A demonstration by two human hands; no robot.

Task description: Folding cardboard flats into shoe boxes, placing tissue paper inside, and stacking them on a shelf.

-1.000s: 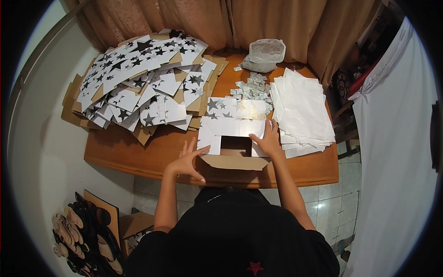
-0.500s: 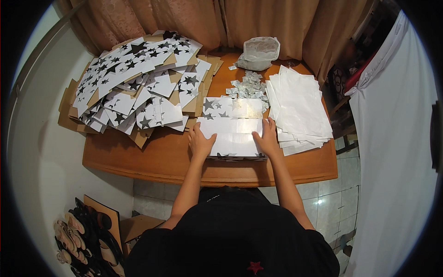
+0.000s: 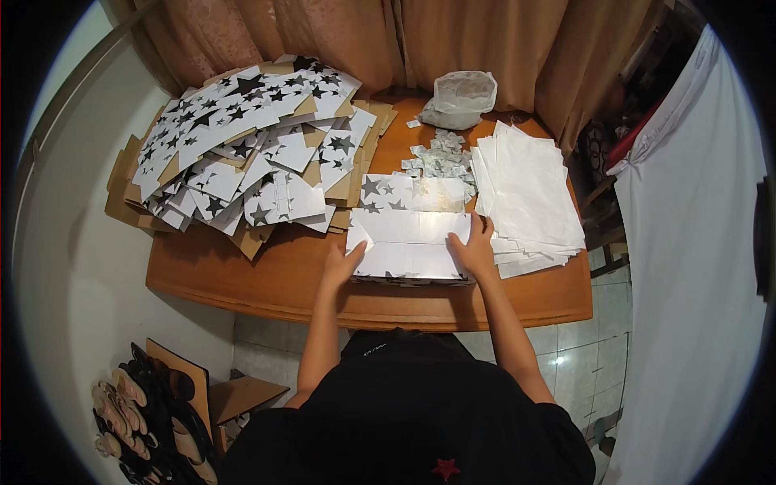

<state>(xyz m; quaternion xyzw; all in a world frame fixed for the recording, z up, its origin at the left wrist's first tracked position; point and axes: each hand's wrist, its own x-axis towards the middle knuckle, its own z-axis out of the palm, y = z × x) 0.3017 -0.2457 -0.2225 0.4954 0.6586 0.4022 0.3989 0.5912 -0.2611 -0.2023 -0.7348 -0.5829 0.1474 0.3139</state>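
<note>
A white cardboard box with black stars (image 3: 408,257) sits on the table in front of me, its top a plain white surface with a crease running across it. Beyond its far edge a star-printed flap (image 3: 386,192) stretches away from me, glossy on its right part. My left hand (image 3: 343,263) grips the box's left side, thumb over the top edge and fingers mostly hidden down the side. At the right side, my right hand (image 3: 477,246) holds the box likewise, thumb on top and fingers along the outer edge.
A big heap of flat star-printed cardboard blanks (image 3: 234,153) covers the table's left. White paper sheets (image 3: 529,194) are stacked on the right. Small sachets (image 3: 444,153) lie behind the box, near a translucent plastic bag (image 3: 461,101). Shoes (image 3: 133,404) stand at lower left on the floor.
My left hand has slid nearer to me along the box's left side. The white top now lies flatter, with a clear crease across it. My right hand stays at the right edge.
</note>
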